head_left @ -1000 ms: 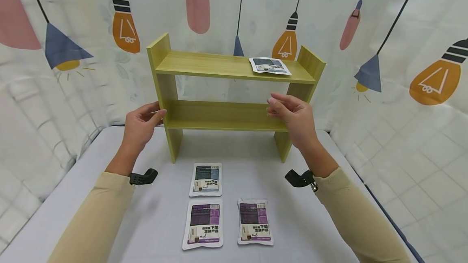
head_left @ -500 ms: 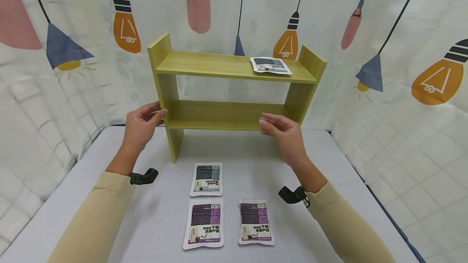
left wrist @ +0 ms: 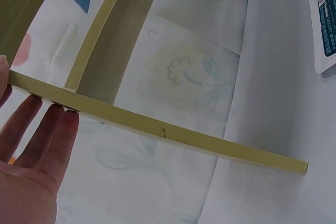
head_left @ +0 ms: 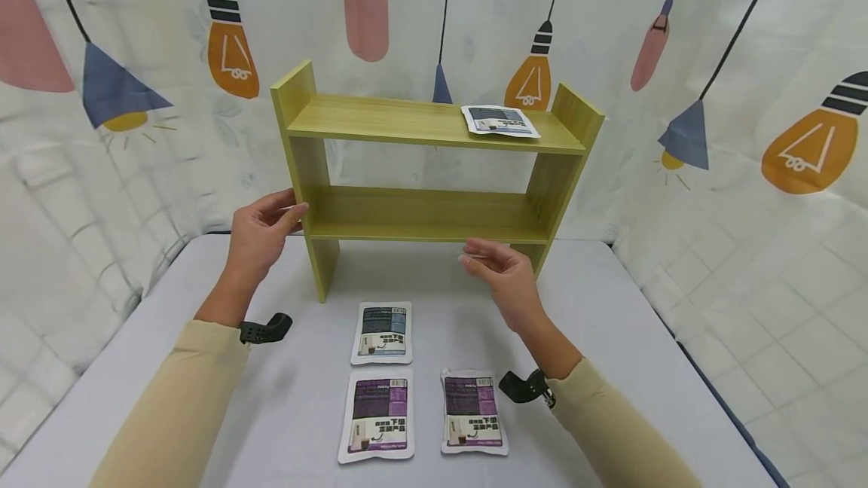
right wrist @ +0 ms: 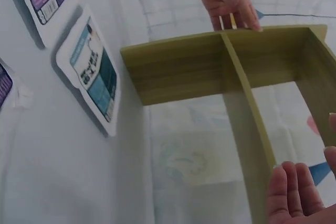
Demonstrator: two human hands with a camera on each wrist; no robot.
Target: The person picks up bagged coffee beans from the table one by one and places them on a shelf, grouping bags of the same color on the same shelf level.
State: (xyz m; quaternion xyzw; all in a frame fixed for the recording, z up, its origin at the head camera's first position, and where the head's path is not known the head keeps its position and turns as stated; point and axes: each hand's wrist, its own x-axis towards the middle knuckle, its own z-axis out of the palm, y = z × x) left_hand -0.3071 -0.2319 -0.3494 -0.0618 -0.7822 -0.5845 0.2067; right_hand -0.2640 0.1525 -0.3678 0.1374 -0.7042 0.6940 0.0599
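Note:
A two-tier yellow-green wooden shelf stands upright at the back of the table. My left hand grips its left side panel, thumb at the front edge and fingertips against the outer face. In front of the lower board, my right hand hangs with fingers loosely bent, thumb apart and nothing held. A flat white-edged blue-labelled pouch lies on the right part of the top board. Another blue-labelled pouch lies on the table before the shelf, above a purple-labelled one.
A second purple-labelled pouch lies right of the first, near the right wrist's black strap mount. White cloth covers the table. A curtain printed with lamps hangs behind and along both sides.
My right hand has moved down and to the left, from before the shelf's right end to below the lower board. The left hand, shelf and pouches have stayed put.

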